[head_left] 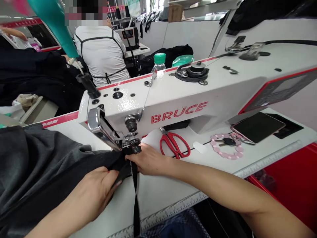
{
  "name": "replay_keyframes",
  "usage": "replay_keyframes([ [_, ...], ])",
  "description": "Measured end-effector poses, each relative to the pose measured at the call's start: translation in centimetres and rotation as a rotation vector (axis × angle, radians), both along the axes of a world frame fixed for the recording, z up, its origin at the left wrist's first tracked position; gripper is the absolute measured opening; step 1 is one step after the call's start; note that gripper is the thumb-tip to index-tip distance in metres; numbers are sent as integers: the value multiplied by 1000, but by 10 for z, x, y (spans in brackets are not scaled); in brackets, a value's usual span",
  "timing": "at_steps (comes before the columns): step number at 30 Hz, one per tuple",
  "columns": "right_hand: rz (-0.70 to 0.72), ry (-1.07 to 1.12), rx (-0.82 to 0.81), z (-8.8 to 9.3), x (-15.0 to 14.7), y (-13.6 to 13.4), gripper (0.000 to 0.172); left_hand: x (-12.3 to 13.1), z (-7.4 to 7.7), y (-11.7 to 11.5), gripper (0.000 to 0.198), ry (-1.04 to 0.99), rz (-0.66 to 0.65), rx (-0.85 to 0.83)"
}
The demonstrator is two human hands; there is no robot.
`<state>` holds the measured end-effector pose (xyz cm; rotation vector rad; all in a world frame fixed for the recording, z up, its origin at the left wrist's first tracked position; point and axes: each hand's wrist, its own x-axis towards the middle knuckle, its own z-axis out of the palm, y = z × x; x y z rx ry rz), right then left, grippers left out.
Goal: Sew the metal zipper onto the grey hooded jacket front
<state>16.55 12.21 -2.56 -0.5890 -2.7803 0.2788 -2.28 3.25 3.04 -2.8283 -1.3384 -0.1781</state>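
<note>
A white sewing machine (173,99) marked BRUCE stands across the table. Dark grey and black fabric (44,165) lies to its left and runs under the needle area (131,142). My left hand (94,191) rests on the black fabric just before the presser foot, thumb and fingers pinching its edge. My right hand (148,160) is closed on the fabric right beside the presser foot. A narrow black strap (135,198) hangs from there over the table's front edge.
Red-handled scissors (174,143), a pink bead bracelet with keys (226,145) and a phone (257,127) lie on the table behind my right arm. A green-capped bottle (158,62) stands behind the machine. A person in a white shirt (101,53) sits ahead, facing away.
</note>
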Motion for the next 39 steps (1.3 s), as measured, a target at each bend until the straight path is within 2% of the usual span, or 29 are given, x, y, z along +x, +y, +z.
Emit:
replay_keyframes([
  [2,-18,-9,22,-4,-2,0,17,7,7,9,29,21,12,15],
  [4,-3,-26,47,-6,-3,-1,15,13,10,19,30,26,-59,19],
  [7,25,-50,74,-7,-2,-7,16,16,11,32,36,63,-165,-104],
  [8,30,-51,80,-6,-1,-11,15,16,10,36,34,108,-144,-148],
  [11,90,-21,108,-5,5,-25,21,11,4,43,30,304,42,-167],
  [13,164,9,117,-4,8,-34,26,9,-1,45,32,407,121,-114],
  [15,216,26,101,-3,10,-41,21,9,-6,46,31,458,113,-19],
  [16,226,25,90,-2,11,-43,17,9,-8,47,30,455,54,42],
  [18,223,28,81,-2,12,-43,13,9,-13,46,32,395,-152,138],
  [20,207,48,91,-2,14,-41,12,6,-19,43,36,303,-333,165],
  [21,195,65,102,-1,15,-39,12,4,-21,41,37,265,-373,163],
  [26,181,184,201,0,13,-39,17,-7,-35,32,33,118,-266,113],
  [29,268,224,253,-1,10,-41,20,-7,-39,34,36,97,-205,34],
  [32,358,244,270,-2,9,-40,23,-5,-40,35,34,62,-238,90],
  [34,320,256,248,-2,11,-35,23,-4,-40,35,32,15,-250,153],
  [39,-38,69,107,2,19,-18,15,-3,-38,32,30,16,-236,136],
])
